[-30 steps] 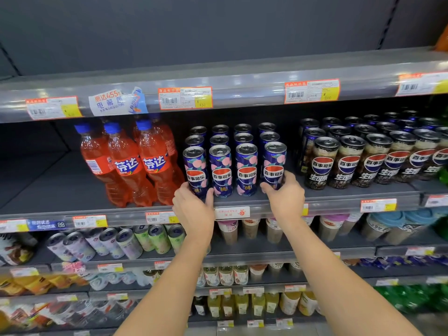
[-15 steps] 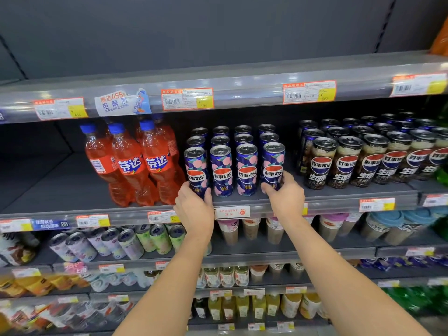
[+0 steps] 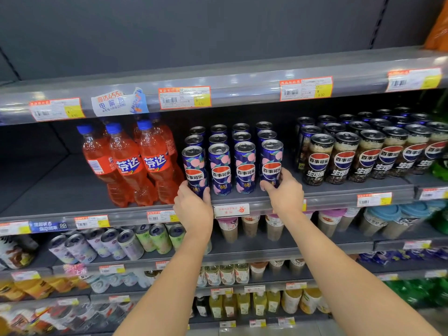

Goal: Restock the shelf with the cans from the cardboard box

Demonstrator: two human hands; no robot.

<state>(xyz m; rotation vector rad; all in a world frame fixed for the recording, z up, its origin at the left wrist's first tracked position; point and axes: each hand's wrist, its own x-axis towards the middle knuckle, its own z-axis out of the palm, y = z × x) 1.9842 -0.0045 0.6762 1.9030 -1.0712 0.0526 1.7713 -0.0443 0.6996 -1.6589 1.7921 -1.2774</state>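
Observation:
Slim blue peach-pattern cans stand in rows on the grey shelf, in the head view's centre. My left hand wraps the base of the front-left can. My right hand grips the base of the front-right can. Two more front cans stand between them, and further rows sit behind. The cardboard box is out of view.
Orange soda bottles stand just left of the cans, black cola cans to the right. Bare shelf lies at far left. The shelf above overhangs. Lower shelves hold cans, cups and bottles.
Both hands stay on the front outer cans. The whole scene has shifted slightly in view as my head moved; the cans look unmoved.

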